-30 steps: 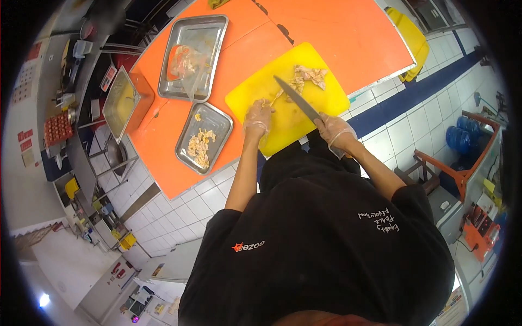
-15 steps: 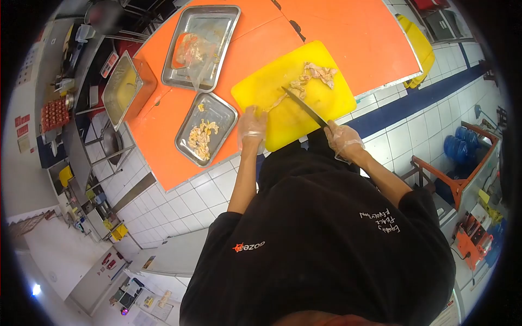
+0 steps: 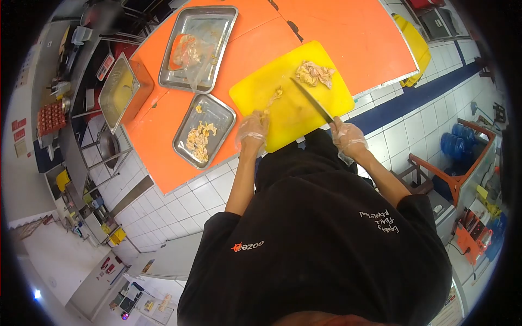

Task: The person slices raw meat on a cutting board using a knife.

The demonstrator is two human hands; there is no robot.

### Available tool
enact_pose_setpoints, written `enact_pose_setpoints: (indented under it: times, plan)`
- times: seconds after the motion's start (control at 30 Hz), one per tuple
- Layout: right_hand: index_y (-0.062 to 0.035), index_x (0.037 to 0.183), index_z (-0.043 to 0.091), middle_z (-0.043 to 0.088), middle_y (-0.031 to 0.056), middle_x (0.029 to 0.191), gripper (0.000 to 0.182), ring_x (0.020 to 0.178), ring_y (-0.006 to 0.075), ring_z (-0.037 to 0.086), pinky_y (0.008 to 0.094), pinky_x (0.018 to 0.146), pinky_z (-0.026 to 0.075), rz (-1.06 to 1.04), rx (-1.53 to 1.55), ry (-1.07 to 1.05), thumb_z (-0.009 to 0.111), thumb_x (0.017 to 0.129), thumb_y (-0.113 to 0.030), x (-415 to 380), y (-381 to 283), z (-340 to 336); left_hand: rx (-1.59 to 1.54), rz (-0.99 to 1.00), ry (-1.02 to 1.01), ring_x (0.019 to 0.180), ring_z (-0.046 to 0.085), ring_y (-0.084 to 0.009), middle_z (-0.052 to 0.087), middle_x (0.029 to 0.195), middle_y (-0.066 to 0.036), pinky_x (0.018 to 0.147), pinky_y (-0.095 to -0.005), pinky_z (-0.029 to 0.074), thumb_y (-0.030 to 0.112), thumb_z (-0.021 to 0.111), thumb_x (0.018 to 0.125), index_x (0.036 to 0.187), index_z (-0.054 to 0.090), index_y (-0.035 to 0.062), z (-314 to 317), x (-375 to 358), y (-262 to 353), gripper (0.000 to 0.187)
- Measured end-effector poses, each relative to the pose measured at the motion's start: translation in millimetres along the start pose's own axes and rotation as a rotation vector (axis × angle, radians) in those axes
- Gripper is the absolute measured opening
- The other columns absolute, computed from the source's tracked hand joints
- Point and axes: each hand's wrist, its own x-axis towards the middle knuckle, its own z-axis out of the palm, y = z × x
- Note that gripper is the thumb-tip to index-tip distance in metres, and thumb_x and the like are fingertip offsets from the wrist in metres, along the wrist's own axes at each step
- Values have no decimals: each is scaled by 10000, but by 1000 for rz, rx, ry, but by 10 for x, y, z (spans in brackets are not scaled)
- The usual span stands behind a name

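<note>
Gripping a tapered metal knife (image 3: 311,100), plastic-gloved right hand (image 3: 348,137), left hand (image 3: 253,129) with unclear hold, wrinkled scraps (image 3: 315,74) on yellow board (image 3: 291,122)

White square floor tiles (image 3: 394,138) surround the orange-topped table (image 3: 353,35), with a dark blue band (image 3: 418,96) running across them off the table's right side and a reddish-brown frame (image 3: 454,182) standing farther out beyond that band. To the left of the table stands a grey metal-legged counter (image 3: 72,163), and past it a pale wall (image 3: 27,179) carries red notices (image 3: 19,127). Off the table's near left corner a brown strip (image 3: 129,200) interrupts the tiling, while much farther out that way glows a small white light (image 3: 37,294).
</note>
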Motion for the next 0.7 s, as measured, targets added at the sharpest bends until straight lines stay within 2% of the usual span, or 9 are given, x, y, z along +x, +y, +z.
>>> enact_pose_setpoints:
  times: [0.13,0.17,0.23,0.3,0.33,0.4,0.5,0.6,0.7]
  plan:
    - [7,1258,656,745,335,1043,470,1004,540,708,636,866,546,-180,-15,93,433,1166,-395,94,-76,234,-29,33,-98,1118,713,-472,764,1116,-286,976,-560,542,404,548,1095,1168,768,63,47,127,60,413]
    - [6,1382,608,748,340,1070,512,1036,545,708,636,932,546,-135,-4,17,390,1170,-407,151,-49,252,-88,72,-45,1088,712,-474,764,1101,-284,957,-565,542,422,570,1090,1156,772,75,52,182,115,407]
    - [11,1379,613,744,348,1073,524,1037,549,706,635,938,545,-119,25,61,391,1170,-416,183,-54,239,-148,106,11,1057,712,-476,764,1085,-282,938,-569,543,439,592,1084,1144,776,86,-90,203,329,403]
    - [16,1377,618,740,356,1076,536,1039,553,703,635,945,545,-99,54,109,393,1170,-424,220,-15,225,-172,116,37,988,750,-363,776,1029,-233,885,-487,566,385,612,1098,1184,766,61,-414,223,697,368]
    - [23,1387,620,738,359,1095,556,1048,555,701,630,947,544,-102,75,169,400,1168,-438,245,25,242,-173,118,38,988,750,-363,776,1029,-233,885,-487,566,385,612,1098,1184,766,61,-532,243,814,368]
    - [29,1397,623,736,363,1114,576,1057,556,699,626,950,543,-104,97,229,407,1165,-451,233,19,194,-593,144,-75,943,732,-210,771,982,-151,871,-375,568,268,658,1101,1242,739,2,-712,271,977,311]
    - [35,1422,622,731,366,1166,610,1097,555,693,613,968,539,-113,145,217,412,1159,-474,180,-47,20,-795,253,-58,967,686,-120,757,1003,-88,900,-306,557,162,672,1097,1298,704,-48,-864,298,1113,293]
    - [37,1452,611,725,368,1208,628,1136,551,688,606,991,531,-100,151,244,413,1157,-481,142,-50,6,-938,350,-19,899,717,-154,775,969,-105,842,-310,562,155,668,1084,1284,722,-28,-923,277,1177,277]
    - [31,1455,613,722,373,1209,627,1151,550,685,603,1008,524,-147,194,270,410,1158,-482,139,-36,29,-1004,336,-21,950,723,-152,781,991,-110,868,-308,567,143,686,1074,1286,722,-32,-994,162,1152,278]
